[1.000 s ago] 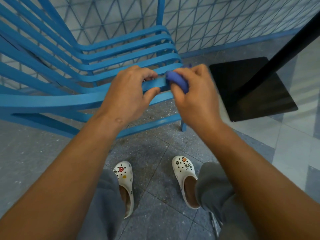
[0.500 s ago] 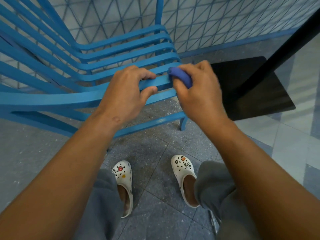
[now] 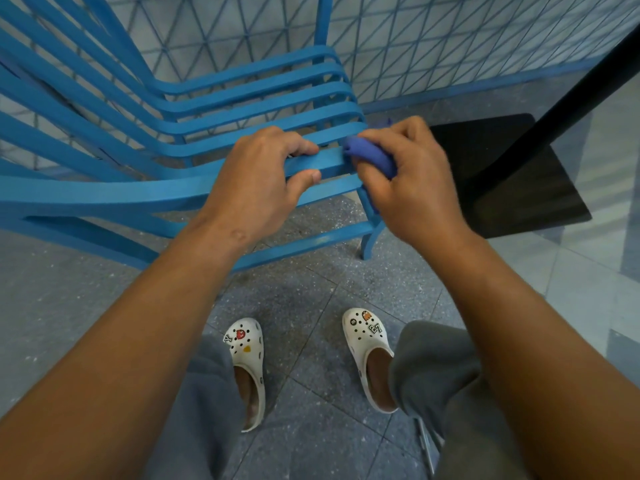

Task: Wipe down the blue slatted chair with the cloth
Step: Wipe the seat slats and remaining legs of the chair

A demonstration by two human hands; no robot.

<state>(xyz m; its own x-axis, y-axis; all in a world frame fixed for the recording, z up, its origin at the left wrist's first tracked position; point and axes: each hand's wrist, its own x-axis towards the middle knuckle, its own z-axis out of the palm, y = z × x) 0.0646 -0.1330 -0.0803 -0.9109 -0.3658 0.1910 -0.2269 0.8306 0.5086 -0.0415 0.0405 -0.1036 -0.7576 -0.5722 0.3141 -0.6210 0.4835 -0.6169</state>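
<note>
Evidently the left hand (image 3: 256,188) clamps its fingers (image 3: 298,147) and thumb around a near slat of the chair (image 3: 242,98), likely to steady it. Just right, the right hand (image 3: 412,181) grips the bunched cloth (image 3: 369,155), fingers curled around it, pressing it onto the slat ends at the seat's right edge so it can rub there.

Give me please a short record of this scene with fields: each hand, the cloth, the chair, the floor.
left hand: grips a front slat of the blue chair, thumb under it
right hand: holds the cloth against the slat's right end
cloth: blue, bunched up
blue chair: slatted seat and back
floor: grey speckled tiles
beside chair: black table base
</note>
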